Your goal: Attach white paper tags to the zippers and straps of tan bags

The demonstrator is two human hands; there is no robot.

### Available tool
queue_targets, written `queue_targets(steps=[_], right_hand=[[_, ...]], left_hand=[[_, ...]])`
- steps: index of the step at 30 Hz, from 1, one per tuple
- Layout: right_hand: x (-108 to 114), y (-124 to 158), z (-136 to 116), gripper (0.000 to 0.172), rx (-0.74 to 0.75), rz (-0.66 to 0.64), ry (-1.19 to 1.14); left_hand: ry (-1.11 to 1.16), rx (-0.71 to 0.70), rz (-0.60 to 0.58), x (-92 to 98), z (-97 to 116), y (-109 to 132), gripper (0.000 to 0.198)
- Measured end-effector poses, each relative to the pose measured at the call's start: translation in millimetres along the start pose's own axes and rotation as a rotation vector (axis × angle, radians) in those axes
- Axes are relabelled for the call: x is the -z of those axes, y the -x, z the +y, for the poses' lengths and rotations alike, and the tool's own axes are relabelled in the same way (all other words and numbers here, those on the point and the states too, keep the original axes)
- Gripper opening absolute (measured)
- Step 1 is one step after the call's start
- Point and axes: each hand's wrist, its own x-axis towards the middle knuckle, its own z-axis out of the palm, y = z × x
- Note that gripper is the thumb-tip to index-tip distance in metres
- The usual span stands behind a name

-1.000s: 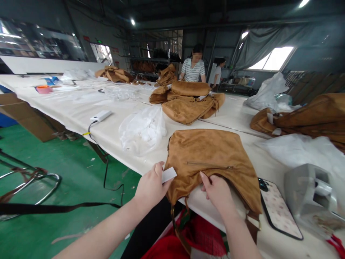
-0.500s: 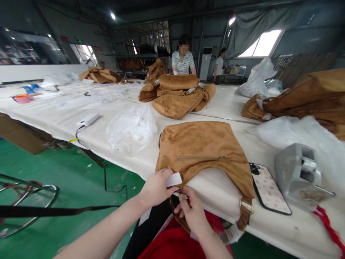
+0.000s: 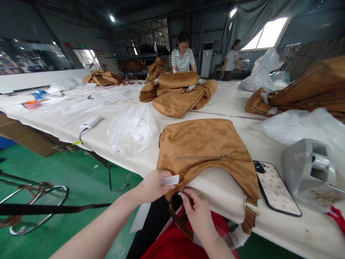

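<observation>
at far left a metal stool (image 3: pixel 39 208) is cut off by the frame edge; then a white power bank (image 3: pixel 91 122), its cable dropping out of sight past the edge of the table (image 3: pixel 229 95), and a clear plastic bag (image 3: pixel 132 129), its pale contents hard to make out. the left hand (image 3: pixel 153 186) clasps a white card (image 3: pixel 171 180) against the lower left corner of the brown bag (image 3: pixel 205 140), which lies on the near edge of the table. the right hand (image 3: pixel 198 207) has thumb and fingertips drawn together at that corner; whether they grip anything i cannot tell, and its forearm partly hides the strap (image 3: pixel 249 218). further right come a phone (image 3: pixel 280 187), a tape dispenser (image 3: pixel 307 172) and a red ribbon (image 3: pixel 335 214), cut off at the edge
</observation>
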Motion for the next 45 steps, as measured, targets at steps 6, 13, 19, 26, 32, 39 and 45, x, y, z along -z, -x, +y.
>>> queue_targets(steps=[6, 13, 19, 26, 32, 39, 45], right_hand=[[1.8, 2.9, -6.4, 0.021, 0.023, -0.017, -0.071], [4.2, 4.9, -21.6, 0.019, -0.087, 0.026, -0.095], [3.1, 1.6, -27.3, 0.023, -0.144, 0.013, -0.049], [9.2, 0.6, -14.1, 0.022, -0.154, 0.025, 0.098], [13.6, -0.9, -14.4, 0.023, -0.129, 0.014, 0.173], [13.9, -2.3, -16.7, 0.020, -0.113, 0.044, 0.238], [15.4, -2.0, -17.4, 0.023, -0.147, 0.014, 0.022]], left_hand=[[0.243, 0.002, -0.154, 6.9, -3.1, -2.2, 0.023], [0.405, -0.049, -0.294, 12.9, 2.6, 2.0, 0.034], [0.050, -0.122, -0.147, 14.7, 26.4, 0.1, 0.026], [-0.537, -0.073, 0.062, -6.5, 55.0, -33.7, 0.054], [-0.514, -0.030, 0.130, -17.1, 46.4, -42.2, 0.050], [-0.431, -0.002, 0.196, -23.7, 36.5, -41.7, 0.048], [-0.399, 0.012, 0.179, -20.3, 36.1, -44.8, 0.052]])
